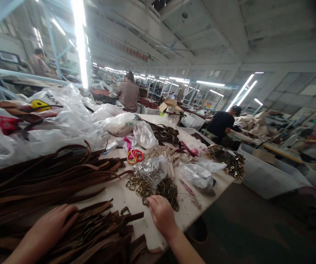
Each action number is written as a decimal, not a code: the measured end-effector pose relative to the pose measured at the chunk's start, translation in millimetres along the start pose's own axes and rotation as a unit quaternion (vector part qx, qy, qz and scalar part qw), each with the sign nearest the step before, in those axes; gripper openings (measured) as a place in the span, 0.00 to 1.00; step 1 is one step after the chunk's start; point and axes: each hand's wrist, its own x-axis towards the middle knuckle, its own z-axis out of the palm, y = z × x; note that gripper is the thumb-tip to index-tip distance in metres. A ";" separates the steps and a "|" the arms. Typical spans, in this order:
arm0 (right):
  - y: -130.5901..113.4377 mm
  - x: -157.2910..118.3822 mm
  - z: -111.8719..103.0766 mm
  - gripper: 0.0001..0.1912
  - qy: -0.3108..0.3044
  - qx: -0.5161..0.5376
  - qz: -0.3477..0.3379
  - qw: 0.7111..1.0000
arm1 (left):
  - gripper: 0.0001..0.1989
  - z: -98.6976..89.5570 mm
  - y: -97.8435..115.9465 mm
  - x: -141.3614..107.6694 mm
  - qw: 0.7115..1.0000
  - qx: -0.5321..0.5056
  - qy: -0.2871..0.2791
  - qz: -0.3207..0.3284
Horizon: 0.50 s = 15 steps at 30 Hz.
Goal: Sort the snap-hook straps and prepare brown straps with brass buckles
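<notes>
My left hand (52, 225) is closed at the end of a brown leather strap (96, 208), over a pile of similar straps; its fingertips are partly hidden. Metal buckles show among the straps under and beside it, and one loose-looking buckle (125, 210) lies on top. At the near edge of a heap of brass-coloured buckles (168, 191), my right hand (160, 212) pinches a single buckle (145, 201) between thumb and fingers. A clear plastic bag (152, 169) of small metal parts rests against that heap.
Long brown straps (50, 179) cover the table's left side, below crumpled plastic bags (92, 123). Orange-handled scissors (134, 156), pink-handled snips (187, 187) and bunched metal clasps (229, 161) lie farther off. White bins (267, 172) stand right of the table edge. Several people work beyond.
</notes>
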 end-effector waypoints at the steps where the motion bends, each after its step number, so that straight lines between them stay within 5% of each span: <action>1: 9.2 -10.6 -2.4 0.15 0.027 0.003 0.008 1.000 | 0.17 0.9 -1.1 0.8 1.000 0.002 -0.004 -0.003; 5: 43.5 -36.1 -2.6 0.19 0.109 -0.021 0.075 0.991 | 0.19 3.3 -3.1 3.3 1.000 0.009 -0.018 -0.012; 10: 53.6 -31.0 12.5 0.39 0.080 -0.055 0.168 0.981 | 0.20 9.8 -9.9 6.0 1.000 0.009 -0.016 -0.013; 15: 51.6 -27.4 23.9 0.38 0.045 -0.031 0.209 0.976 | 0.16 26.4 -27.6 9.2 1.000 0.011 0.006 -0.001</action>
